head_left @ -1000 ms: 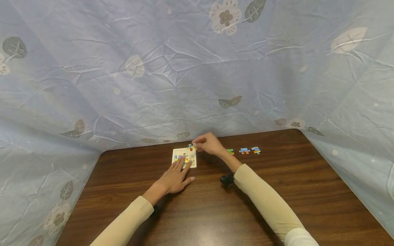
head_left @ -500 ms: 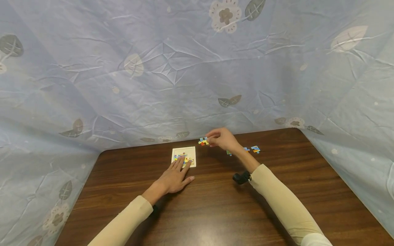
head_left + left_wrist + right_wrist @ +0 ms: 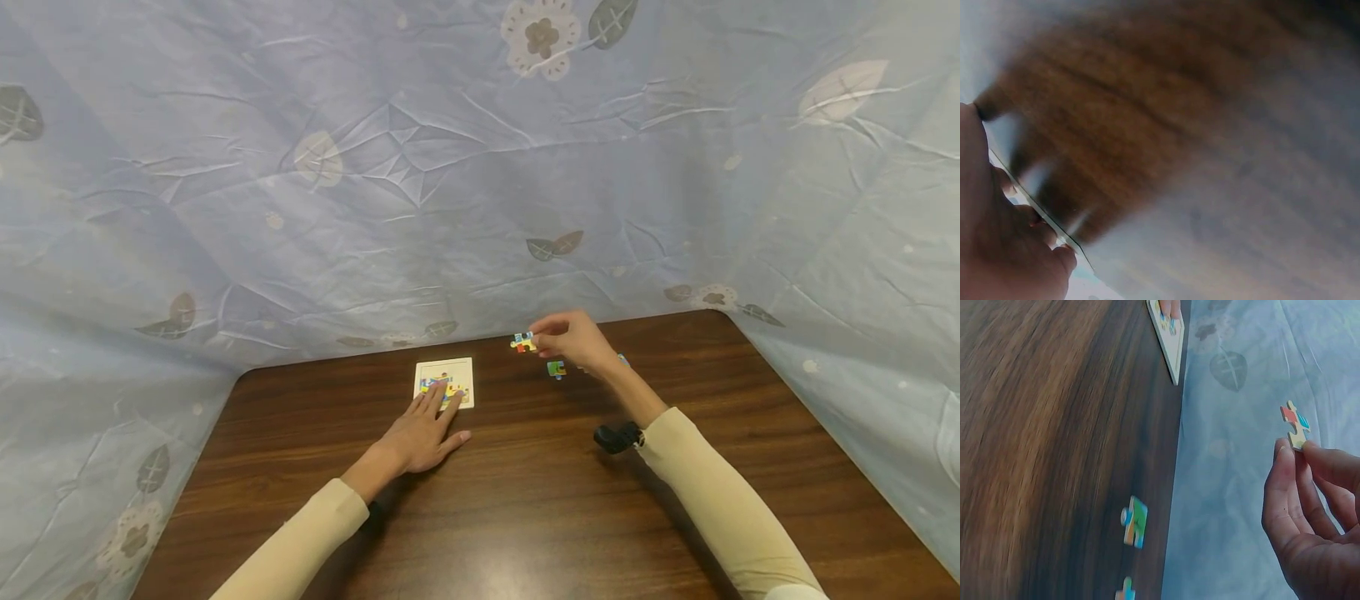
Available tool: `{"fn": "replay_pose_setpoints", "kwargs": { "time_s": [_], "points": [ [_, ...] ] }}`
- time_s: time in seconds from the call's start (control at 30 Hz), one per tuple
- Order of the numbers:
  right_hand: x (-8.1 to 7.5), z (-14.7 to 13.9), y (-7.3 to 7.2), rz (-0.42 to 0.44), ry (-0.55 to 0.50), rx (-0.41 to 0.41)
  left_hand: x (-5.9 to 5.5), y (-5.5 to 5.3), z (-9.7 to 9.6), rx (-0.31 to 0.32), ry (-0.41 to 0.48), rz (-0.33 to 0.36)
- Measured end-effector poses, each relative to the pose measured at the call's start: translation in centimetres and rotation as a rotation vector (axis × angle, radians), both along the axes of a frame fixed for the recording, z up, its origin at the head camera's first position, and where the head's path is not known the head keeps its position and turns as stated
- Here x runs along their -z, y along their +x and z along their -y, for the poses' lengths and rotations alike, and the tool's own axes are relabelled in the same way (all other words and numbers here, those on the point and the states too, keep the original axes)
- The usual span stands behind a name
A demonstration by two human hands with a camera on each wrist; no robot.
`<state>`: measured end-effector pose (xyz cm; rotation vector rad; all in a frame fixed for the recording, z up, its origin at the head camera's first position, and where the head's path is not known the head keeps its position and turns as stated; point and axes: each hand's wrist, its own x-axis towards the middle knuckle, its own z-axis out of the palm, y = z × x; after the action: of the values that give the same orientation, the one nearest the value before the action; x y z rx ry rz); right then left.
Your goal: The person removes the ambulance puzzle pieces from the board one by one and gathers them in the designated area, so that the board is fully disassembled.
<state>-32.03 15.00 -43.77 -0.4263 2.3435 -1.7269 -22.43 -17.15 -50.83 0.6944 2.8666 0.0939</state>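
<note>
My right hand [image 3: 573,340] pinches a jigsaw piece [image 3: 523,342] by its edge between thumb and fingers, raised over the back of the table. In the right wrist view this piece [image 3: 1295,425] shows red, teal and pale yellow. Fingers spread, my left hand [image 3: 420,433] rests on the lower part of a cream puzzle board [image 3: 464,367]. Several colourful pieces sit in the board's lower half, partly covered by the fingers; its upper part is bare. A green jigsaw piece [image 3: 556,369] lies on the table below the right hand.
The dark wood table [image 3: 480,500] carries more loose pieces to the right, mostly behind the right wrist; one blue piece [image 3: 622,359] peeks out there. A pale blue floral curtain [image 3: 420,208] hangs along the table's back and side edges.
My right hand has carried the pinched jigsaw piece away from the puzzle board, to the right and slightly up. The left hand has stayed on the board.
</note>
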Motion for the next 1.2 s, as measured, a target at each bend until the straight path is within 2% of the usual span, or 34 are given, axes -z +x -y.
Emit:
{"fn": "replay_pose_setpoints", "kwargs": {
  "time_s": [0.23,0.63,0.87,1.1,1.2],
  "points": [
    [0.0,-2.5,0.4,0.011,-0.001,0.025,0.1,0.0,0.1,0.005,-0.006,-0.004],
    [0.8,-6.7,1.3,-0.003,0.133,0.083,0.0,0.1,0.1,0.007,-0.006,-0.010],
    [1.6,-9.1,2.1,0.028,0.140,0.105,0.2,0.0,0.1,0.004,-0.005,-0.016],
    [2.1,-10.8,2.9,0.071,0.083,0.105,0.1,0.2,0.2,0.005,-0.001,-0.016],
    [2.6,-11.7,3.2,0.087,0.094,0.107,0.1,0.2,0.2,0.005,0.008,-0.017]
  ]
}}
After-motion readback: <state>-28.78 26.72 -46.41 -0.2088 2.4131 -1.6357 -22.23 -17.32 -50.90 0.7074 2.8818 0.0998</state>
